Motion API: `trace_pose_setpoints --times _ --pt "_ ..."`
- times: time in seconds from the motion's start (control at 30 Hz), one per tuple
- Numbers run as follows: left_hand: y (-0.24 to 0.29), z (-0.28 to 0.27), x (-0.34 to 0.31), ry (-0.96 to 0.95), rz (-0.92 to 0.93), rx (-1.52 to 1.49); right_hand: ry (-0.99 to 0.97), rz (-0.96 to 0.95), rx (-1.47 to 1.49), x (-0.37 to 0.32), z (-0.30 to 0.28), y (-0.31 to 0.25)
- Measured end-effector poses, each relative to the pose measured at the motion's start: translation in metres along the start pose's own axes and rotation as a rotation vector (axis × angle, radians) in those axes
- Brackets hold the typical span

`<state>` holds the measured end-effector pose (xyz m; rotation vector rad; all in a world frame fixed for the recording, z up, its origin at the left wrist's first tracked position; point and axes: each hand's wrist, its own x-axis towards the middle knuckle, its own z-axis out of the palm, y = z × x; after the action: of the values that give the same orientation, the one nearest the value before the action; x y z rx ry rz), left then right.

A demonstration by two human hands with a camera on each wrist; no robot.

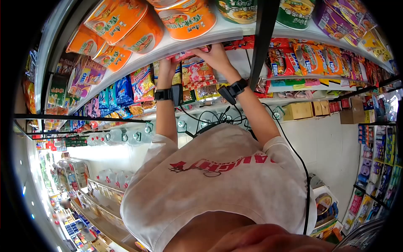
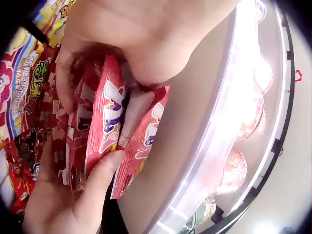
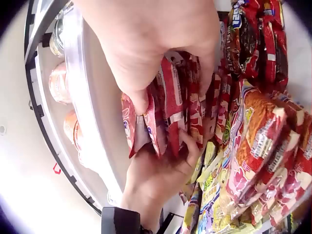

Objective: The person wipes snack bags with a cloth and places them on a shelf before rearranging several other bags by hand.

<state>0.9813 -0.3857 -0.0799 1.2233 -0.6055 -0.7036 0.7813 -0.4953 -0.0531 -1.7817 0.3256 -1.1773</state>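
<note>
Several red snack packets (image 2: pixel 108 109) stand on edge in a row between my two hands, close under the shelf above. In the left wrist view my left hand (image 2: pixel 136 39) reaches over the row from above, fingers curled round the packets. My right hand (image 3: pixel 156 34) grips the same row in the right wrist view, thumb on the near packet and fingers on the far side. From the head, the left hand (image 1: pixel 166 69) and right hand (image 1: pixel 215 58) meet at the packets (image 1: pixel 184 55), which are partly hidden by the shelf edge.
Orange instant noodle tubs (image 1: pixel 187 19) line the shelf above, behind a clear front strip (image 2: pixel 219 102). Yellow and red snack bags (image 3: pixel 253 141) crowd beside the held row. A black shelf post (image 1: pixel 262 42) stands right of my right hand. Black cables (image 1: pixel 216 117) hang near my chest.
</note>
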Motion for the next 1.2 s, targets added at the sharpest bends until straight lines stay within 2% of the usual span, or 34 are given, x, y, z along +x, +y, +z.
trace_pose_setpoints --times 0.1,0.13,0.3,0.4,0.5,0.53,0.63,0.67,0.77,0.8,0.9,1.07,1.17,1.2 --pt "0.006 0.013 -0.023 -0.024 0.008 -0.219 0.043 0.011 0.062 -0.017 -0.006 -0.014" --pt "0.006 0.015 -0.030 0.023 -0.014 -0.146 0.029 0.012 0.068 -0.022 -0.008 -0.012" --pt "0.024 0.046 -0.069 -0.036 -0.088 -0.182 -0.038 0.035 0.074 -0.047 -0.020 -0.015" --pt "0.027 0.055 -0.087 -0.066 -0.161 -0.209 -0.083 0.232 0.152 -0.070 -0.029 -0.031" --pt "0.019 0.059 -0.103 -0.043 -0.258 -0.253 -0.148 0.277 0.271 -0.083 -0.043 -0.065" --pt "0.020 0.064 -0.109 -0.064 -0.206 -0.245 -0.203 0.313 0.250 -0.089 -0.048 -0.069" --pt "0.020 0.072 -0.123 -0.051 -0.213 -0.134 -0.216 0.388 0.255 -0.100 -0.058 -0.075" --pt "0.017 0.071 -0.123 -0.076 -0.194 -0.089 -0.063 0.487 0.383 -0.105 -0.055 -0.083" --pt "0.019 0.075 -0.138 -0.204 -0.212 0.075 0.077 0.651 0.300 -0.107 -0.049 -0.101" --pt "0.009 0.072 -0.138 -0.209 -0.283 0.018 0.160 0.595 0.236 -0.110 -0.046 -0.102" --pt "0.018 0.075 -0.145 -0.276 -0.353 0.016 0.182 0.718 0.309 -0.120 -0.055 -0.116" --pt "0.022 0.064 -0.147 -0.504 -0.582 -0.230 0.291 0.854 0.410 -0.157 -0.075 -0.118" --pt "0.025 0.071 -0.156 -0.553 -0.580 -0.090 0.348 0.839 0.490 -0.178 -0.080 -0.123" --pt "0.022 0.081 -0.162 -0.472 -0.464 -0.087 0.353 0.824 0.484 -0.181 -0.083 -0.128"
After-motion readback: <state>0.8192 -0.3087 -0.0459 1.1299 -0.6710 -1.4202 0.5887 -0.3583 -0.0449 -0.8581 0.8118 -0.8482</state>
